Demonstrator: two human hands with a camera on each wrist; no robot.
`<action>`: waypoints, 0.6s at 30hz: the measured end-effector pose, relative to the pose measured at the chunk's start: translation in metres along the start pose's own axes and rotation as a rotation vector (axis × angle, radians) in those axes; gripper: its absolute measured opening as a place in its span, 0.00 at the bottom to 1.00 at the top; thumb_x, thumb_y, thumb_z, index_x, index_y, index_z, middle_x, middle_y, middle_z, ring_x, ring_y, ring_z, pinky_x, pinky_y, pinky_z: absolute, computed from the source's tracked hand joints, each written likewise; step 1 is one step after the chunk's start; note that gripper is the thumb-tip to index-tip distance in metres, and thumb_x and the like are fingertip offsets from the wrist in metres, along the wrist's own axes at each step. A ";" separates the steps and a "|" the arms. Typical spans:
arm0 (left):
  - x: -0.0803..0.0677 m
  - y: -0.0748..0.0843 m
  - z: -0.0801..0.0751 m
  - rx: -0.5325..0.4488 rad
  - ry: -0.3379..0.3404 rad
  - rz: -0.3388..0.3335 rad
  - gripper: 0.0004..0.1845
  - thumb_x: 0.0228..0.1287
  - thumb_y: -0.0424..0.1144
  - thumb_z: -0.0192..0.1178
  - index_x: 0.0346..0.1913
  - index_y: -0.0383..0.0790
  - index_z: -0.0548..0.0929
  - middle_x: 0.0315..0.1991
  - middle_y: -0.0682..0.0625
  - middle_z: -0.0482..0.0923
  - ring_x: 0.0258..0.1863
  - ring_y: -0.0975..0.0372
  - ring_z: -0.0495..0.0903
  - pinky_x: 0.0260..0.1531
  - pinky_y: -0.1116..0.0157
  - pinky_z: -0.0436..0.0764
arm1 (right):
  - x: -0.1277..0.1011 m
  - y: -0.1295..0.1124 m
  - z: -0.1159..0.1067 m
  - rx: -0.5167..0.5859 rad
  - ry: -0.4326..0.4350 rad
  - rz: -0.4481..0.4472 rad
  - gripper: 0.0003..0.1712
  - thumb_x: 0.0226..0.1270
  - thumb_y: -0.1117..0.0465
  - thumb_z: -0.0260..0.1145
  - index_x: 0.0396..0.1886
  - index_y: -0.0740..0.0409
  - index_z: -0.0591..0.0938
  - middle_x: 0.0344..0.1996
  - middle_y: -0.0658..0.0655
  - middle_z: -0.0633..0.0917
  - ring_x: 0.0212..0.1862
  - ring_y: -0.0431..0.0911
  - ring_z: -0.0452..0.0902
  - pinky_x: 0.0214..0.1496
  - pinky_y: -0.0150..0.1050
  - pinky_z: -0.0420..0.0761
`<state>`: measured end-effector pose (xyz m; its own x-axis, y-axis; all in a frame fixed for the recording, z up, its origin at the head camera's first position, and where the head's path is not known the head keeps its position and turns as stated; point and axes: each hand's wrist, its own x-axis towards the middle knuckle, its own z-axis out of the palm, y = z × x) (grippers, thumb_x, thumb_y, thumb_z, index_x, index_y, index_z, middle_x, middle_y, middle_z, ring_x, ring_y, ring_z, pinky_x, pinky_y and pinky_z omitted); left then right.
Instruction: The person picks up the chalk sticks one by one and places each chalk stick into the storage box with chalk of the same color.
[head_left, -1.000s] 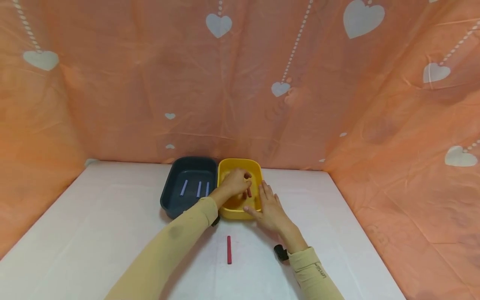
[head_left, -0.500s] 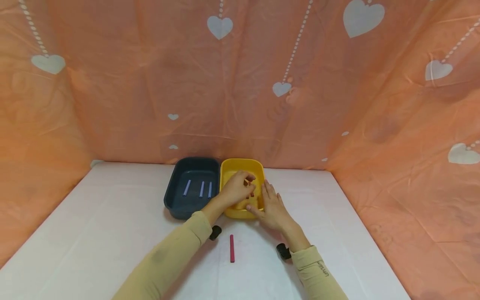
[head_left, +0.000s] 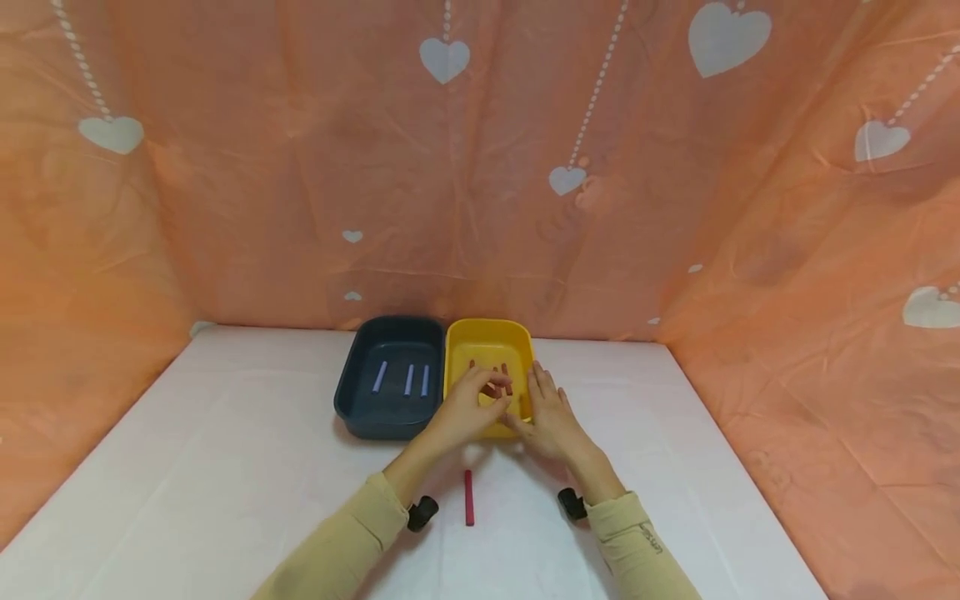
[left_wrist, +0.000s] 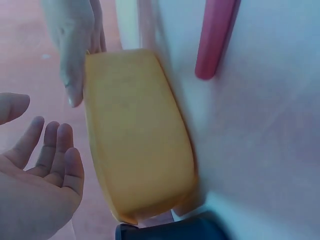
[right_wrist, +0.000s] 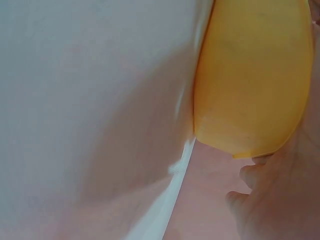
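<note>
left hand [head_left: 467,406] empty, right hand [head_left: 551,414] steadying yellow tray [head_left: 489,338]

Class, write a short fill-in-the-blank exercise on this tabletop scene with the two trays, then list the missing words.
1. The dark blue plastic tray holds ____ pale lilac sticks.
2. The yellow plastic tray stands to the ____ of the dark blue one.
3. The single red stick lies on the white ____, outside both trays.
4. The right hand rests against the ____ tray.

Missing words: three; right; table; yellow
</note>
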<state>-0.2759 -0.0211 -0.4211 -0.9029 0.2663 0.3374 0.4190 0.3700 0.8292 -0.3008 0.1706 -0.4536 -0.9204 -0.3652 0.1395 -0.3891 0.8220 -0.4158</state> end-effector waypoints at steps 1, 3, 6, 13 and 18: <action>-0.004 0.001 0.000 -0.006 -0.005 -0.018 0.14 0.70 0.33 0.64 0.55 0.34 0.84 0.52 0.41 0.80 0.52 0.46 0.81 0.57 0.47 0.81 | 0.000 0.000 0.001 0.000 0.000 -0.003 0.57 0.75 0.39 0.64 0.81 0.74 0.49 0.83 0.69 0.45 0.82 0.66 0.42 0.80 0.65 0.47; -0.013 0.003 -0.001 -0.011 -0.012 -0.045 0.14 0.71 0.34 0.64 0.56 0.35 0.83 0.54 0.42 0.79 0.53 0.47 0.80 0.58 0.46 0.81 | -0.001 0.000 0.002 0.013 0.003 -0.009 0.56 0.75 0.40 0.64 0.81 0.74 0.50 0.83 0.70 0.46 0.82 0.67 0.43 0.80 0.66 0.47; -0.024 0.006 -0.001 -0.014 -0.014 -0.061 0.15 0.72 0.36 0.64 0.57 0.36 0.83 0.55 0.43 0.78 0.54 0.47 0.80 0.58 0.47 0.81 | -0.002 0.000 0.003 0.017 0.006 -0.008 0.57 0.75 0.39 0.64 0.81 0.74 0.49 0.82 0.71 0.46 0.82 0.67 0.43 0.80 0.65 0.47; -0.048 0.013 -0.002 -0.027 -0.018 -0.089 0.14 0.73 0.37 0.64 0.58 0.40 0.84 0.57 0.47 0.78 0.54 0.52 0.80 0.59 0.48 0.81 | -0.002 0.001 0.002 0.012 0.007 0.008 0.57 0.75 0.38 0.64 0.82 0.72 0.48 0.83 0.69 0.45 0.82 0.65 0.42 0.81 0.64 0.46; -0.062 0.010 -0.007 0.017 -0.011 -0.073 0.13 0.71 0.37 0.66 0.55 0.40 0.85 0.54 0.47 0.79 0.50 0.53 0.80 0.54 0.48 0.82 | -0.002 -0.001 -0.001 0.022 0.006 0.018 0.59 0.74 0.34 0.62 0.82 0.72 0.48 0.83 0.68 0.44 0.83 0.64 0.41 0.81 0.63 0.45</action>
<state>-0.2166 -0.0397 -0.4308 -0.9300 0.2479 0.2714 0.3539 0.4041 0.8435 -0.2989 0.1707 -0.4527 -0.9275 -0.3476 0.1375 -0.3716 0.8185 -0.4380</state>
